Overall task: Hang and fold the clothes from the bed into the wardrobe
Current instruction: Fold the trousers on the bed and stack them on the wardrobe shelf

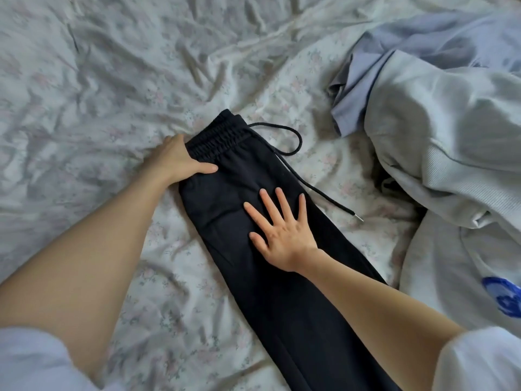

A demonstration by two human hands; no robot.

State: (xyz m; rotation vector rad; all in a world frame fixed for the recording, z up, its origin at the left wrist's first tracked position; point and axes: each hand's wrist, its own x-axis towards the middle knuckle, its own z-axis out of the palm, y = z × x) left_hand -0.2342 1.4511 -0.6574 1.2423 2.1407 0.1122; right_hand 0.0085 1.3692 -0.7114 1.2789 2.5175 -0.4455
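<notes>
Black trousers (253, 221) laid flat, folded lengthwise, on a floral bed (98, 80).
Right hand (282, 235) pressing flat, fingers (267, 204) spread; left hand (180, 159) gripping the elastic waistband (217, 139); beyond, rumpled pale clothes (437, 136).

The trousers (239, 210) are black knit cloth, matt and smooth over the leg, gathered into ribbed elastic at the waistband (217, 139); their drawstring (293, 145) is a round braided black cord ending in a small shiny metal-looking tip (359, 219). The bed sheet (98, 80) is thin, pale woven cloth with a faded floral print, heavily creased, with a slight sheen on the folds. The grey garment (451, 131) is thicker matt cloth with a finely ribbed band, lying on smooth lilac cloth (358, 80).
</notes>
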